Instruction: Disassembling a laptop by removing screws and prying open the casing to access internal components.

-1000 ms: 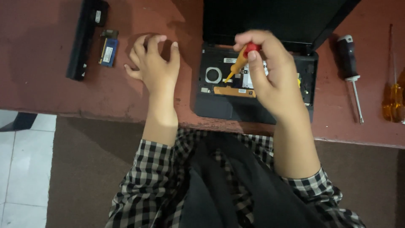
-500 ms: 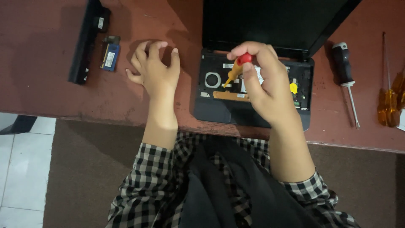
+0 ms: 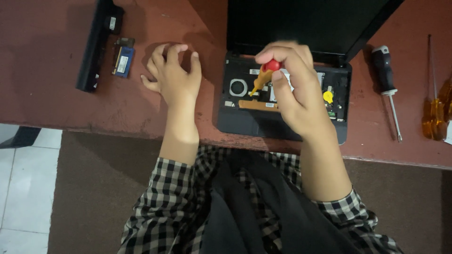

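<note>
From the head camera, looking straight down, the right hand point(image 3: 294, 91) is clenched around a small screwdriver point(image 3: 264, 75) with a red cap and an orange shaft, its fingers point(image 3: 281, 89) pinched about the handle. The tool's long axis slants down and to the left of the picture, so its tip sits on or just above the exposed inner board of an opened black laptop point(image 3: 245, 120), beside the round fan point(image 3: 238, 87); whether the tip touches a screw cannot be told. This hand is plainly the nearer one to the laptop. The left hand point(image 3: 175, 77) rests on the reddish bench point(image 3: 47, 101) just to the left of the laptop, fingers loosely curled and holding nothing. Further left lie a blue memory module point(image 3: 123, 60) and a long black battery pack point(image 3: 96, 44). Right of the laptop, well apart from the work, lie a black-handled screwdriver point(image 3: 387, 84) and an amber-handled screwdriver point(image 3: 432, 106). Nothing stands between tool and board.
</note>
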